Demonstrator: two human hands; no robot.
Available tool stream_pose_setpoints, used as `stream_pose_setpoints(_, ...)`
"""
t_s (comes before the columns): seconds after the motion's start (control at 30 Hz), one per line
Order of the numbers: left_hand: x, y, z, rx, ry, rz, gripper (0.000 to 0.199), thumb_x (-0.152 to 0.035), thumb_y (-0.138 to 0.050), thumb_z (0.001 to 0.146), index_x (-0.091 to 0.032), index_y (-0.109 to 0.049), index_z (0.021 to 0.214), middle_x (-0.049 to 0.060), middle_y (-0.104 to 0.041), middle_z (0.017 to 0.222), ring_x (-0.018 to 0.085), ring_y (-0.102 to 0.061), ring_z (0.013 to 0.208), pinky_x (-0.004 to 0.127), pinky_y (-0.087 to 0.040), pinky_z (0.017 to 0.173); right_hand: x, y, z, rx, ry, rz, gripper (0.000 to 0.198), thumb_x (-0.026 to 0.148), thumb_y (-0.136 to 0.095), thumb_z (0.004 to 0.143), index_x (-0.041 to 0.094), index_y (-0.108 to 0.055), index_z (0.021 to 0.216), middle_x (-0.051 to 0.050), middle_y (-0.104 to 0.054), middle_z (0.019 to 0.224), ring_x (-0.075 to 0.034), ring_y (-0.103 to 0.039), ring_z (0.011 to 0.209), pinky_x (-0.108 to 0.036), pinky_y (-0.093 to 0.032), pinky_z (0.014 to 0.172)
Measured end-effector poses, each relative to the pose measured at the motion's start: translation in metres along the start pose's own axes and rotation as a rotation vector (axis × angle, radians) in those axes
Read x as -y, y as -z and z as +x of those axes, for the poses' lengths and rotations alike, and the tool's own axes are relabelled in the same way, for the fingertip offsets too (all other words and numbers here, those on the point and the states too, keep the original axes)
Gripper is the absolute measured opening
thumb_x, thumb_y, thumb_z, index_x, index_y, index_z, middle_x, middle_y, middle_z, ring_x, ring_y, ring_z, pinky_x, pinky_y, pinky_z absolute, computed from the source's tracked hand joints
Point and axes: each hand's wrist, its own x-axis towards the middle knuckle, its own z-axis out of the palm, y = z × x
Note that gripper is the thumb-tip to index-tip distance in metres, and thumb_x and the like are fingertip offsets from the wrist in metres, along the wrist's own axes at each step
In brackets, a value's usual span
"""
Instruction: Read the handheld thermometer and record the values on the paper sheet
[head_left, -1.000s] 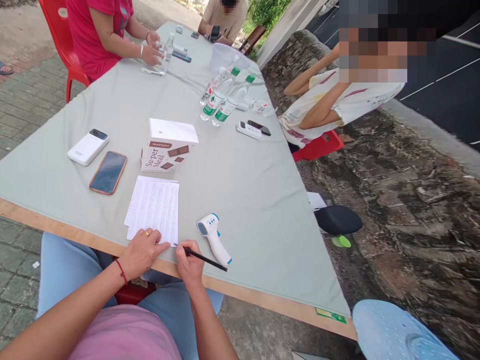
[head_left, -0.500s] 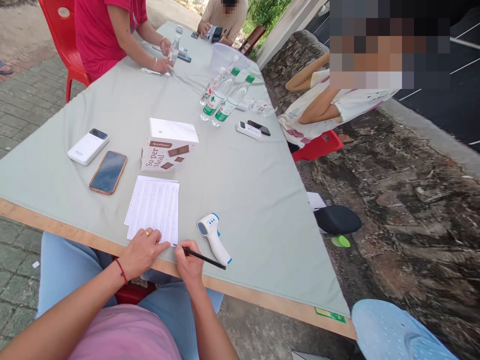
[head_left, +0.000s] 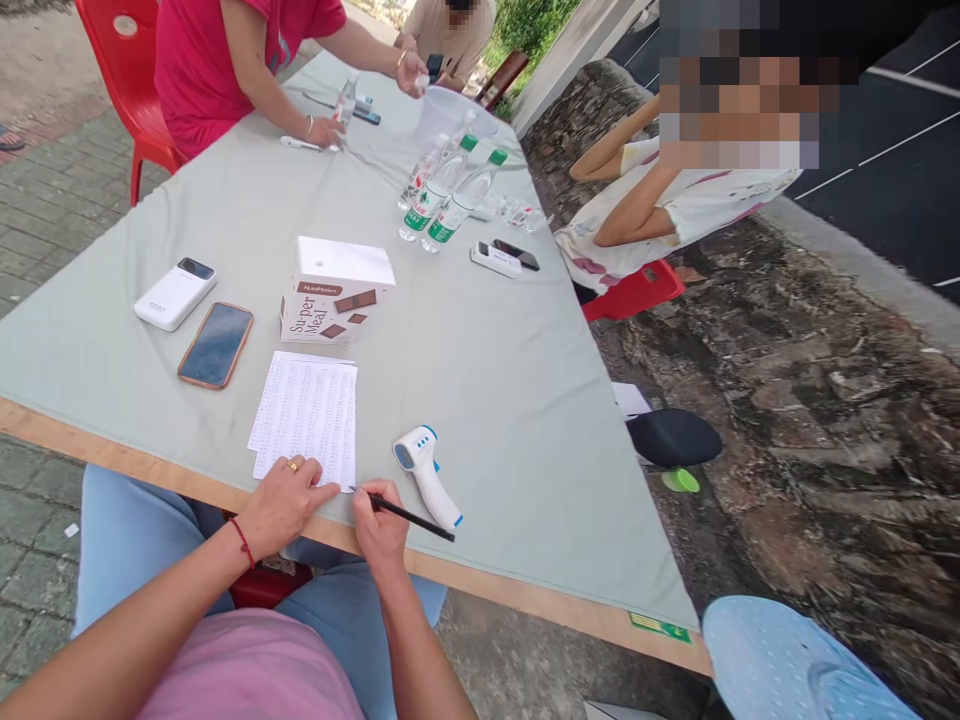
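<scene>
My right hand [head_left: 381, 525] grips a black pen [head_left: 416, 520] in a writing hold, its tip at the lower right corner of a sheet of paper [head_left: 311, 420] covered in rows of small writing. A second sheet shows beneath it at the left. My left hand [head_left: 289, 505], with a ring and a red wrist cord, lies on the paper's lower edge, fingers stretched out, index finger pointing toward the pen tip. Right of the pen lies a white and blue infrared thermometer [head_left: 429, 475]. Behind the paper stands a white and brown "Super Meal" box [head_left: 336, 290].
A phone [head_left: 216, 345] and a white power bank [head_left: 176, 293] lie to the left. Green-capped water bottles [head_left: 442, 195], a white device [head_left: 496, 260] and a plastic tub [head_left: 450, 113] are farther back. People sit around the table [head_left: 525, 420].
The person in the red shirt has moved one hand from the bottle across to the tub at the back. My hands and the pen stay almost where they were.
</scene>
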Motion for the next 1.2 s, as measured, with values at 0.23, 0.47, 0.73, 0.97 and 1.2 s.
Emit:
stream_pose_setpoints(0.23, 0.0, 0.002, 0.001, 0.015, 0.003, -0.015, 0.031, -0.009, -0.045, 0.09, -0.024, -0.058, 0.113, 0.007, -0.051, 0.095, 0.021, -0.045, 0.083, 0.034, -0.032, 0.071, 0.0, 0.0, 0.0, 0.014, -0.008, -0.026, 0.014, 0.03, -0.051, 0.077, 0.022, -0.05, 0.065, 0.005, -0.049, 0.056, -0.014, -0.044, 0.055, -0.026, -0.038, 0.055)
stream_pose_setpoints(0.47, 0.0, 0.002, 0.001, 0.019, 0.001, -0.011, 0.032, -0.008, -0.045, 0.089, -0.024, -0.058, 0.113, 0.007, -0.051, 0.096, 0.021, -0.045, 0.083, 0.034, -0.032, 0.071, -0.002, 0.0, 0.0, -0.002, -0.011, -0.003, 0.015, 0.031, -0.052, 0.077, 0.022, -0.05, 0.065, 0.005, -0.048, 0.057, -0.013, -0.044, 0.055, -0.026, -0.038, 0.055)
stream_pose_setpoints(0.73, 0.001, 0.0, 0.001, -0.001, 0.003, -0.008, 0.031, -0.008, -0.045, 0.09, -0.025, -0.058, 0.112, 0.006, -0.052, 0.095, 0.02, -0.046, 0.082, 0.034, -0.034, 0.071, 0.001, -0.002, 0.003, -0.257, -0.024, -0.067, 0.03, 0.041, -0.046, 0.09, 0.017, -0.058, 0.103, -0.009, -0.063, 0.098, -0.021, -0.058, 0.089, -0.035, -0.045, 0.081)
stream_pose_setpoints(0.97, 0.01, -0.005, -0.005, -0.274, 0.131, -0.473, 0.024, -0.008, -0.041, 0.086, -0.019, -0.059, 0.095, 0.006, -0.056, 0.093, 0.018, -0.052, 0.086, 0.034, -0.044, 0.078, 0.015, -0.017, 0.05, -0.071, 0.351, -0.46, 0.03, 0.019, -0.036, 0.091, 0.017, -0.059, 0.111, -0.009, -0.062, 0.09, -0.022, -0.056, 0.086, -0.036, -0.044, 0.078)
stream_pose_setpoints(1.2, 0.057, -0.005, -0.006, -0.54, 0.587, -1.036, 0.02, -0.021, -0.048, 0.076, -0.019, -0.052, 0.095, 0.003, -0.055, 0.091, 0.016, -0.055, 0.083, 0.028, -0.051, 0.07, 0.017, -0.055, 0.077, 0.028, 0.306, -0.699, 0.026, 0.014, -0.051, 0.081, 0.02, -0.064, 0.102, -0.006, -0.064, 0.079, -0.021, -0.059, 0.074, -0.03, -0.038, 0.064)
